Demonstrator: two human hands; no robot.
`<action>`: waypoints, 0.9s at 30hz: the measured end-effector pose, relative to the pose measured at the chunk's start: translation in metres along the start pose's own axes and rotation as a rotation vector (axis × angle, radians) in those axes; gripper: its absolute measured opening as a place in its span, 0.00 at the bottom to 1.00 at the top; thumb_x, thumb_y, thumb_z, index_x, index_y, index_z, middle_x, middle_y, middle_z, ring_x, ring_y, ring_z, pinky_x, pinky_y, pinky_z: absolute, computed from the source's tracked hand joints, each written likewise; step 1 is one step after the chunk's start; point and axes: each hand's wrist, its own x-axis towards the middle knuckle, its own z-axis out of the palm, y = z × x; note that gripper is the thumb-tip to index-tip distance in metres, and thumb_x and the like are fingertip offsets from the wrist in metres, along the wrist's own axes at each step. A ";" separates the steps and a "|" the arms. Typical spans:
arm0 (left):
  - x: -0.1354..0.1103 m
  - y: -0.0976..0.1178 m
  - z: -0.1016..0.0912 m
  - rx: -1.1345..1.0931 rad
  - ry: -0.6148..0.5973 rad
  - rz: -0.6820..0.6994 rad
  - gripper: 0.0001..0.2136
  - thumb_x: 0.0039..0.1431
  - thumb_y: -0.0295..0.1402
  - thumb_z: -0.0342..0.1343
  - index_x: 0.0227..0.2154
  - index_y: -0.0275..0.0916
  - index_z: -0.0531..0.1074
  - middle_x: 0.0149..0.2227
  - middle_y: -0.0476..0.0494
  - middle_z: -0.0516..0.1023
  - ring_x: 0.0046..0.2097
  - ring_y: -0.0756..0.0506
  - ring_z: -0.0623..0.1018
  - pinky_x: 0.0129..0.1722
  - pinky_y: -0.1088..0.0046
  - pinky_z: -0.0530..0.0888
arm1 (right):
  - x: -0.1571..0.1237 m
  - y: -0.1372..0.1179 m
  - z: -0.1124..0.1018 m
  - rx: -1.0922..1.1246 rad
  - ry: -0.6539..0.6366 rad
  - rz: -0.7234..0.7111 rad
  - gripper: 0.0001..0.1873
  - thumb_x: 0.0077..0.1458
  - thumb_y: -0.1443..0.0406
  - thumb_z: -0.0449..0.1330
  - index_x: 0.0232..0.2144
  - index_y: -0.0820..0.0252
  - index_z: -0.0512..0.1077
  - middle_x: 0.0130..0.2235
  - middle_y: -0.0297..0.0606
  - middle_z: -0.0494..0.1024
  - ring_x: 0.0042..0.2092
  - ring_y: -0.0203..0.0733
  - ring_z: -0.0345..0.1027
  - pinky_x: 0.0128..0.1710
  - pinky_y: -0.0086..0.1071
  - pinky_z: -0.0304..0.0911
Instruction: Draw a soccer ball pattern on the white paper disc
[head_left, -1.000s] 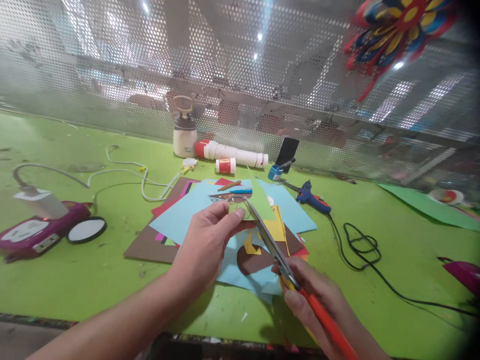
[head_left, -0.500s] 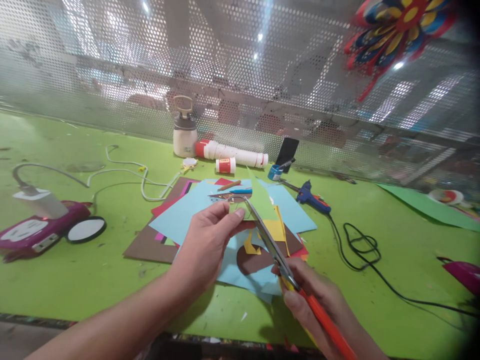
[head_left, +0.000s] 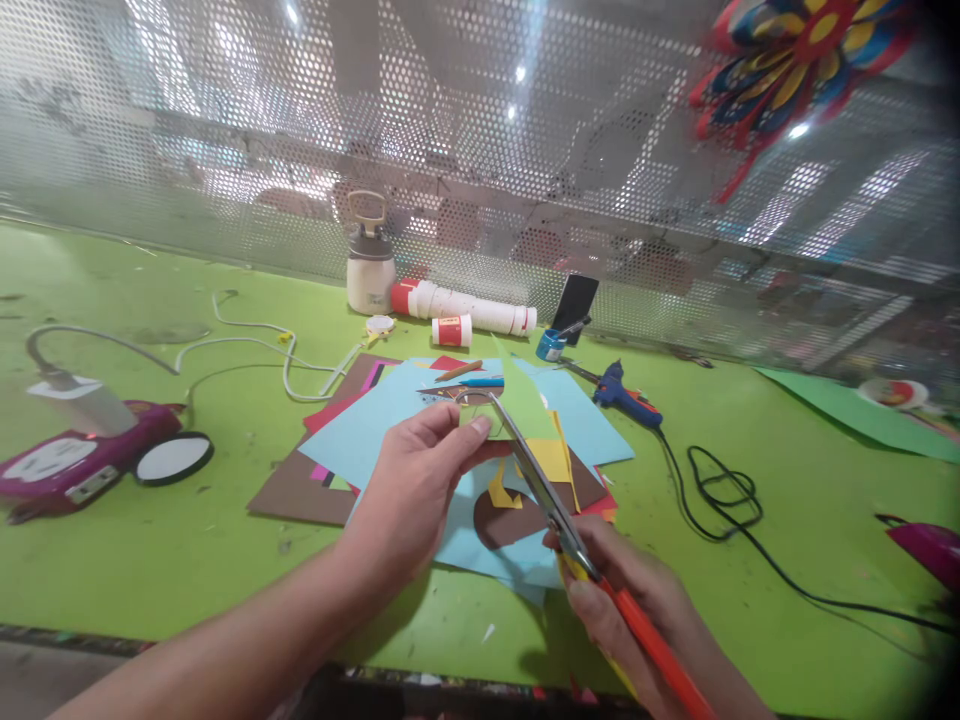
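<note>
My left hand [head_left: 414, 480] pinches a light green paper piece [head_left: 521, 400] above a pile of coloured paper sheets [head_left: 375, 420]. Red-handled scissors [head_left: 547, 500] are gripped in my right hand [head_left: 637, 600], and their blades reach up into the green piece near my left fingertips. Beneath lie blue, yellow and brown sheets, with a brown rounded cut-out [head_left: 510, 520] under the blades.
On the green table [head_left: 187, 540] stand a white glue bottle [head_left: 370, 262], a lying white tube [head_left: 465, 305], a blue glue gun [head_left: 626, 395] with black cable [head_left: 727, 500], a power strip [head_left: 67, 460] and a round mirror [head_left: 174, 458]. A perforated metal wall [head_left: 480, 150] backs the table.
</note>
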 end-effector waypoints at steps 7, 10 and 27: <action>0.001 0.001 0.001 -0.005 0.000 0.003 0.10 0.58 0.29 0.62 0.23 0.36 0.70 0.33 0.46 0.82 0.41 0.46 0.81 0.47 0.68 0.77 | -0.002 -0.005 0.005 0.056 0.055 0.081 0.17 0.62 0.51 0.54 0.43 0.56 0.72 0.30 0.32 0.68 0.30 0.38 0.63 0.32 0.30 0.61; 0.000 0.002 0.002 0.003 0.017 -0.016 0.09 0.56 0.29 0.63 0.23 0.36 0.70 0.32 0.46 0.82 0.40 0.46 0.82 0.41 0.72 0.78 | -0.002 -0.007 0.007 0.088 0.076 0.116 0.19 0.62 0.49 0.55 0.42 0.57 0.72 0.28 0.31 0.66 0.27 0.35 0.57 0.27 0.28 0.56; 0.012 -0.002 -0.010 0.181 0.121 -0.064 0.06 0.51 0.30 0.63 0.24 0.34 0.74 0.29 0.46 0.76 0.33 0.48 0.78 0.33 0.74 0.76 | 0.003 0.001 -0.047 -0.187 0.202 0.188 0.22 0.57 0.46 0.60 0.42 0.57 0.72 0.28 0.35 0.73 0.26 0.38 0.65 0.25 0.29 0.61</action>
